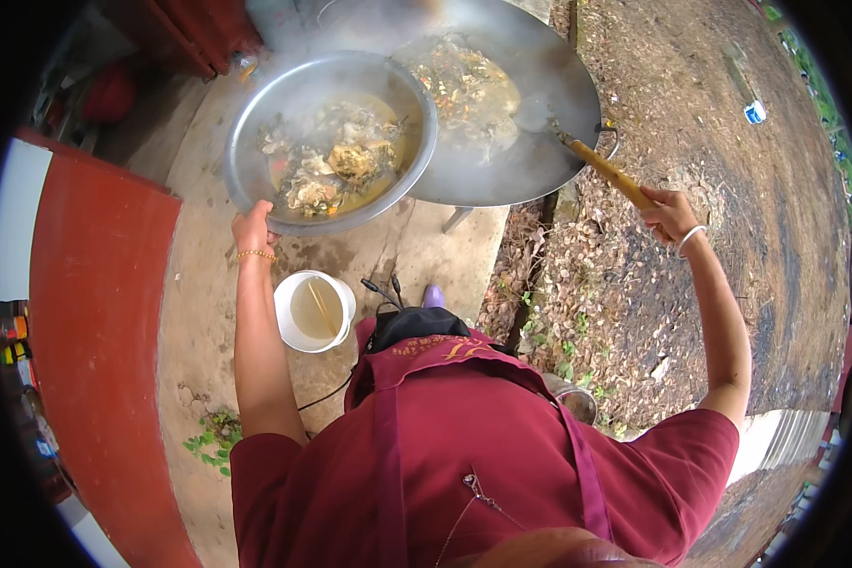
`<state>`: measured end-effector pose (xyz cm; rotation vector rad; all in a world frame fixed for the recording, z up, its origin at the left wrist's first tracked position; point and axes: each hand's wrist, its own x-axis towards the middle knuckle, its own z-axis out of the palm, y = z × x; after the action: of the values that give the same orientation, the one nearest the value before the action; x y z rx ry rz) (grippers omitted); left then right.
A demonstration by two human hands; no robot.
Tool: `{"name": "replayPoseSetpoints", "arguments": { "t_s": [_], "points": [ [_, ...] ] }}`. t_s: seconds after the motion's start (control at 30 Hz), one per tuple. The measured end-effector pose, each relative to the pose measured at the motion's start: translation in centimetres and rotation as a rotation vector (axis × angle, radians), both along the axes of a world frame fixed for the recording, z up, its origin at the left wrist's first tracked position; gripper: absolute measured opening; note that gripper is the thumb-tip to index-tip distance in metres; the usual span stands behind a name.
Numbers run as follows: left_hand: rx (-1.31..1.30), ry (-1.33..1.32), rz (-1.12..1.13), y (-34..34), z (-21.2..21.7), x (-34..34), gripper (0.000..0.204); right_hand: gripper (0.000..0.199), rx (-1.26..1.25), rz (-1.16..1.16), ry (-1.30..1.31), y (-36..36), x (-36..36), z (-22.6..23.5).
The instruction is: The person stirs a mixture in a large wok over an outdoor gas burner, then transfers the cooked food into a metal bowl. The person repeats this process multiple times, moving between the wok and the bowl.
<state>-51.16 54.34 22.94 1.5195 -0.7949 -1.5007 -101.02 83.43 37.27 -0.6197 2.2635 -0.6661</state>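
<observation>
My left hand (253, 227) grips the near left rim of a wide metal basin (246, 151), which holds a steaming stew (317, 170) of chunky pieces, greens and broth. Beside the basin, to the right and behind, a large dark wok (563, 90) holds more of the same food (464, 90) under drifting steam. Wrapped round a thick wooden handle (615, 176) is my right hand (670, 216). That handle slants over the wok's right rim; steam blurs the tool's head inside, and I cannot make out its full shape.
On the concrete below the basin stands a white bucket (282, 305) of cloudy liquid with sticks in it. A red panel (104, 331) rises at the left. Leaf-strewn ground (615, 322) lies to the right. A metal pot (576, 402) is partly hidden by my apron.
</observation>
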Motion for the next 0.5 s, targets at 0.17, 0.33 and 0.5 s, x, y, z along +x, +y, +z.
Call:
{"name": "replayPoseSetpoints", "arguments": {
  "t_s": [0.17,0.33,0.5],
  "points": [
    [0.001,-0.024,-0.003,-0.2,-0.4,0.0,0.010,0.050,-0.108,-0.151,-0.151,-1.1,2.2,-6.6],
    [0.003,-0.036,-0.013,-0.2,-0.2,0.0,0.010,0.055,-0.260,-0.220,-0.317,-1.2,4.0,-9.7],
    [-0.013,-0.036,-0.020,-0.2,-0.3,0.2,0.010,0.055,-0.289,-0.240,-0.309,0.0,6.0,-8.3]
  ]
}}
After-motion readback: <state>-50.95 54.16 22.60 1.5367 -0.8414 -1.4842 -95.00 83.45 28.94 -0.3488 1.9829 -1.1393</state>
